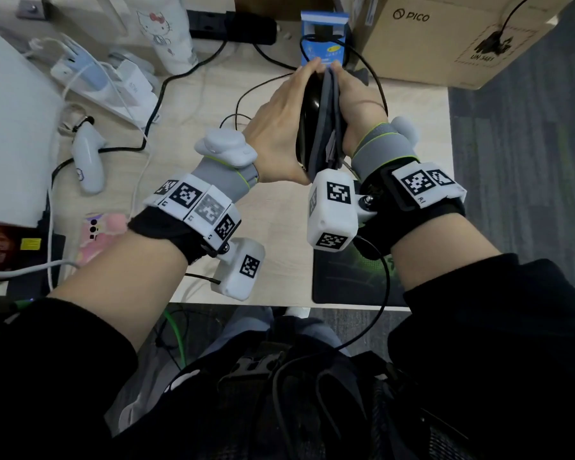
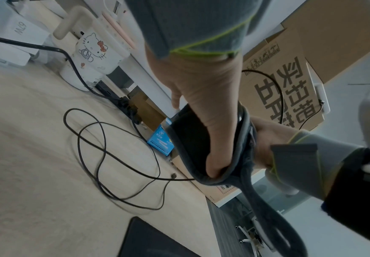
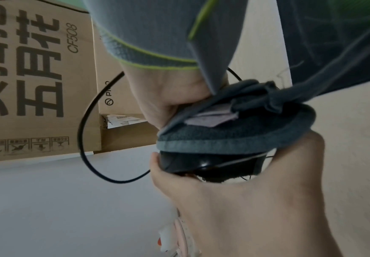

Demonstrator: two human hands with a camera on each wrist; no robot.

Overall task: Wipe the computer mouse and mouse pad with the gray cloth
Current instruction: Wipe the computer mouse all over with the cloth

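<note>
Above the desk, my left hand [image 1: 279, 127] grips a glossy black computer mouse [image 1: 307, 107] held on its side. Its cable [image 3: 84, 121] loops away behind. My right hand [image 1: 357, 101] holds the folded gray cloth [image 1: 329, 121] flat against the mouse's right face; in the right wrist view the cloth [image 3: 234, 133] covers the mouse [image 3: 201, 163], with the left hand [image 3: 245, 200] cupped beneath. The left wrist view shows the cloth [image 2: 248, 182] hanging below both hands. The black mouse pad [image 1: 352, 280] with green print lies on the desk under my right wrist.
A PICO cardboard box [image 1: 445, 34] stands at the back right, with a blue box [image 1: 324, 38] just beyond the hands. A Hello Kitty bottle [image 1: 166, 31], a power strip [image 1: 233, 26], a white controller [image 1: 88, 161], a pink phone [image 1: 97, 234] and loose cables fill the left side.
</note>
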